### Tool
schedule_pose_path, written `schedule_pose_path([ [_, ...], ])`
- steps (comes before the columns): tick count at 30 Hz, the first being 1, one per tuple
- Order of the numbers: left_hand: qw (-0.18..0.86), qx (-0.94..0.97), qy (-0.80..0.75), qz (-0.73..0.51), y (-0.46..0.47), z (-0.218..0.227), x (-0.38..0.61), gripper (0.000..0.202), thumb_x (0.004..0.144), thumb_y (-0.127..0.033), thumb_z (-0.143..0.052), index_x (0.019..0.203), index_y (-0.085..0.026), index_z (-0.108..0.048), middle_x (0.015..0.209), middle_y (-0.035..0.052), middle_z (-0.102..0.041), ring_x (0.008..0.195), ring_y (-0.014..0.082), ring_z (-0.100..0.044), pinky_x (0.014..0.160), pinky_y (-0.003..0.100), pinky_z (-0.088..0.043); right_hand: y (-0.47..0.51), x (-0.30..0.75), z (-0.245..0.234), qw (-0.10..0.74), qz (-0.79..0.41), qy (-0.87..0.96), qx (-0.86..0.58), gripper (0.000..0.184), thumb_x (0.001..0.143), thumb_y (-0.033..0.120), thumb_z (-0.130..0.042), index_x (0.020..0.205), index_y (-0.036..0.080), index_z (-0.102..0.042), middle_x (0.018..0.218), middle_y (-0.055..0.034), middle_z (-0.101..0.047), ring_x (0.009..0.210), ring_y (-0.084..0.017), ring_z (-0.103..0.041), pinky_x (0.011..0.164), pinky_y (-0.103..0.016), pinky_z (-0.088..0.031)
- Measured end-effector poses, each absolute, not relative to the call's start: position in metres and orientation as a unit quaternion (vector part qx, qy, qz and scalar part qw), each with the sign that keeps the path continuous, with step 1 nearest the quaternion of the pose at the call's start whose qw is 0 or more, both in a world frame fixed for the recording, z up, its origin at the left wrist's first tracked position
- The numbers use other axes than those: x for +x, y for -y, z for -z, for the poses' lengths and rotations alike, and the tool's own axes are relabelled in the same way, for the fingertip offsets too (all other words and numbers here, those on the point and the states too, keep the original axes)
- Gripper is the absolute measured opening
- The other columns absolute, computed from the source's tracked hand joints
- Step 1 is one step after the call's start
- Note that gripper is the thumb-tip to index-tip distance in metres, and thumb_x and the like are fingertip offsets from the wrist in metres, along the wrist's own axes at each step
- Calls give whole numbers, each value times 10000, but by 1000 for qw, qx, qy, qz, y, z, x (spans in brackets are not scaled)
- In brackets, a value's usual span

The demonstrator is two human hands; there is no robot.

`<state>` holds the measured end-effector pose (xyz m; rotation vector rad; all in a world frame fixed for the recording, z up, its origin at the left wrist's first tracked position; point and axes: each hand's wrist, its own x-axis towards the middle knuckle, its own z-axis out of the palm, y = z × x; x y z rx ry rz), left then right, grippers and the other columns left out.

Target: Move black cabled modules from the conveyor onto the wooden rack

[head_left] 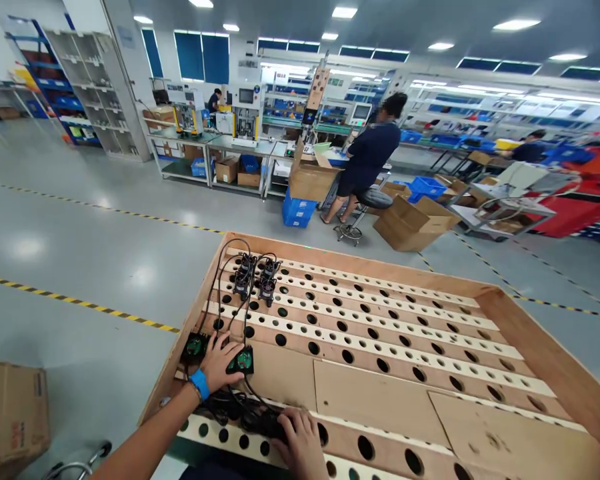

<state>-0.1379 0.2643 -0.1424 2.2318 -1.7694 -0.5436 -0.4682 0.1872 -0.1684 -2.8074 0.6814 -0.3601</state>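
The gray floor is the widest thing, crossed by yellow-and-black lines. In front of the person there is a big shallow wooden tray, with pale strips full of round holes running along it and flat brown boards laid nearer to the person. Behind it, a co-worker in dark clothes stands at the worktables, just beside a stool. An open cardboard box is on the floor near the stool, and blue crates are stacked on its left. In the tray's near left part lies a tangled bundle of black cables. The right hand is upon this bundle with bent fingers; I cannot tell if it grips. The left hand, below a blue wristband, is palm down with spread fingers, between two black units bearing green round boards: the left unit and the right unit. Its fingers and thumb are at the right unit, but whether they hold it I cannot tell. Small black devices with cables stand together in the far left corner.
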Motion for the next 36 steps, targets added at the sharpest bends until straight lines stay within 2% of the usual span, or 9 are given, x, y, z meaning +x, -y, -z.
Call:
schedule_pose_path([
  [4,108,761,605,207,-260,128,-132,827,760,-592,-770,1492,-301,-514,1475,59,-604,1501,401,-306,1255,706,-83,-174,-448,145,161,142,-233,-948,187,823,106,-634,851,263,-536,834,3,-639,733,-217,-629,669,-332,-491],
  [7,109,755,599,246,-257,112,-127,813,770,-561,-779,1494,-312,-507,1513,52,-574,1519,390,-294,1260,707,-73,-173,-430,122,281,161,-253,-912,80,951,177,-521,944,257,-518,881,-5,-639,800,-187,-634,720,-295,-519],
  [9,108,746,597,276,-254,101,-122,811,759,-533,-799,1487,-321,-513,1529,47,-560,1534,385,-274,1257,713,-57,-176,-411,119,296,192,-232,-906,71,973,182,-497,979,251,-512,953,-20,-659,862,-182,-643,765,-293,-533],
  [15,100,739,586,317,-252,87,-120,822,711,-466,-843,1461,-325,-539,1518,46,-572,1555,379,-248,1253,719,-34,-200,-375,159,82,260,-130,-953,273,717,38,-671,851,232,-534,961,-41,-688,783,-238,-612,705,-374,-519],
  [18,108,742,582,314,-253,87,-122,875,696,-520,-840,1483,-319,-513,1543,61,-544,1553,377,-259,1261,701,-53,-207,-385,171,123,216,-163,-955,309,657,107,-739,863,243,-553,1015,-52,-686,861,-281,-629,742,-421,-533],
  [21,120,750,575,306,-251,87,-126,929,691,-573,-828,1505,-283,-490,1585,110,-480,1525,379,-318,1268,676,-100,-209,-401,174,186,182,-159,-952,249,733,61,-628,882,247,-554,1066,-47,-683,915,-249,-641,791,-388,-534],
  [26,145,725,608,289,-241,97,-140,735,754,-504,-805,1423,-296,-584,1515,81,-561,1462,334,-427,1283,597,-186,-205,-408,162,305,139,-212,-918,329,736,-63,-452,839,231,-559,948,-20,-683,881,-193,-623,764,-308,-505],
  [30,151,715,615,296,-241,107,-147,662,810,-406,-761,1434,-283,-577,1514,92,-563,1411,308,-495,1267,561,-272,-197,-399,148,298,143,-183,-926,326,817,-34,-418,891,232,-592,1167,-43,-677,1036,-226,-598,917,-400,-504],
  [36,131,719,624,276,-247,103,-129,606,861,-393,-692,1442,-268,-571,1525,84,-560,1407,295,-515,1249,551,-341,-202,-398,127,358,117,-201,-904,431,598,19,-523,978,209,-594,1276,-115,-591,1261,-298,-527,1125,-551,-425],
])
